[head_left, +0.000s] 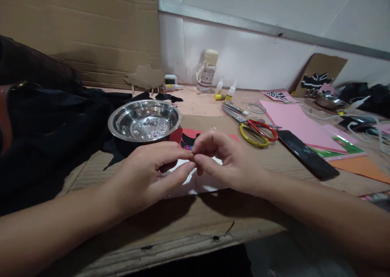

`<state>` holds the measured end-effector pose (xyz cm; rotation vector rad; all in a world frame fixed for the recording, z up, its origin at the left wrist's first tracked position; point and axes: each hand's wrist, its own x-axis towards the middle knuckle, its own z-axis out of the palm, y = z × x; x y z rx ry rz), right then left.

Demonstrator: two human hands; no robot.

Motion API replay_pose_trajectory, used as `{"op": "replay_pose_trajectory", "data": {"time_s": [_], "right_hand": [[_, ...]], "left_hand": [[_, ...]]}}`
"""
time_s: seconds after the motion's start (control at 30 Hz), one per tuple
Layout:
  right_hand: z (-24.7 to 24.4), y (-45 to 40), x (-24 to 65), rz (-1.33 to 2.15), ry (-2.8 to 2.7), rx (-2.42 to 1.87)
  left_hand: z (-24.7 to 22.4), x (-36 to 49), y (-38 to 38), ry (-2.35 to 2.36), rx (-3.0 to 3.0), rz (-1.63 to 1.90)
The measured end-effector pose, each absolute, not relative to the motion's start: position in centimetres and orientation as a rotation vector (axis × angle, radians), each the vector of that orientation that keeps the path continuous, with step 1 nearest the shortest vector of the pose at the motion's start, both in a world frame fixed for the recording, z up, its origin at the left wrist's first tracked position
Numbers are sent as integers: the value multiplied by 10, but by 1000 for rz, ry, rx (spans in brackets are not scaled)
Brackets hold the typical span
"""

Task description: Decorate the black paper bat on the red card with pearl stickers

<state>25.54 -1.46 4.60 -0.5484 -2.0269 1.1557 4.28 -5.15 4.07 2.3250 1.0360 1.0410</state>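
My left hand [155,167] and my right hand [217,159] meet at their fingertips, both pinched closed. Whatever is between the fingertips is too small to make out. Under them lies a white sheet [198,183] near the table's front edge. Just behind, partly hidden by my fingers, is a red sheet [175,137] bearing a black cut-out shape [189,141] with purple and blue glitter or beads along it. A shiny metal bowl [144,120] with small beads inside stands behind my left hand.
Scissors with red and yellow handles [256,133], a black phone [307,155] and pink paper [298,122] lie to the right. Small glue bottles [230,91] and a drinking bottle [207,72] stand at the back. Black cloth [45,139] covers the left side.
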Motion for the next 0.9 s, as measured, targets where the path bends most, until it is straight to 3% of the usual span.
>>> {"op": "replay_pose_trajectory", "data": {"time_s": [0.53, 0.9], "right_hand": [[43, -15, 258, 1362, -1986, -505], [41, -13, 259, 1290, -2027, -460]], "left_hand": [[44, 45, -51, 1041, 2212, 958], [45, 45, -50, 1096, 2112, 934]]}}
